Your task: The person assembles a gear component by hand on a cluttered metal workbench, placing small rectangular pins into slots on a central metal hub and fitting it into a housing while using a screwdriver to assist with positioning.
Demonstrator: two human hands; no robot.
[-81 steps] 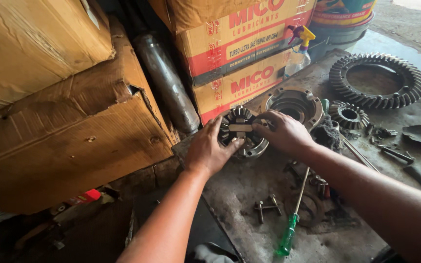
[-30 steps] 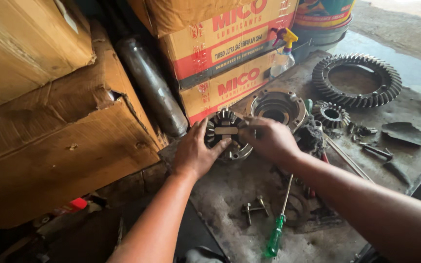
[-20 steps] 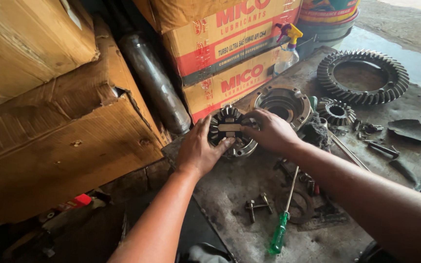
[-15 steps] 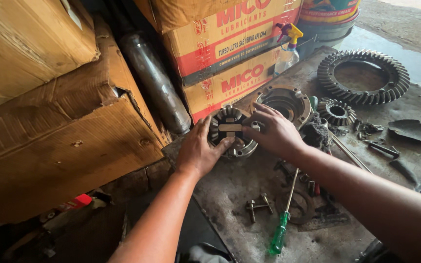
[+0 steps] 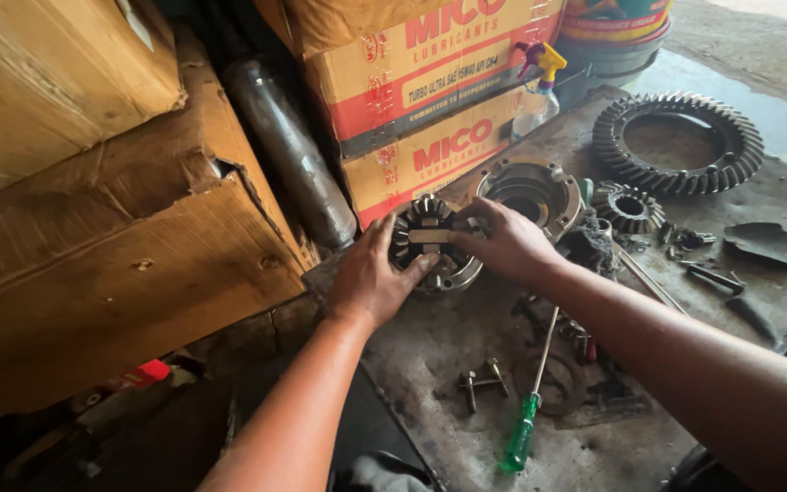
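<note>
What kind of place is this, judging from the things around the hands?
Most likely a vehicle repair workshop. Both hands, the left hand and the right hand, hold a greasy gear assembly on a dirty metal workbench. A large ring gear, a green-handled screwdriver and stacked lubricant cartons lie around.

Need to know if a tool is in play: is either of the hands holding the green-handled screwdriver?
No, the green-handled screwdriver lies alone on the workbench, while the left hand and right hand both grip the gear assembly.
</note>
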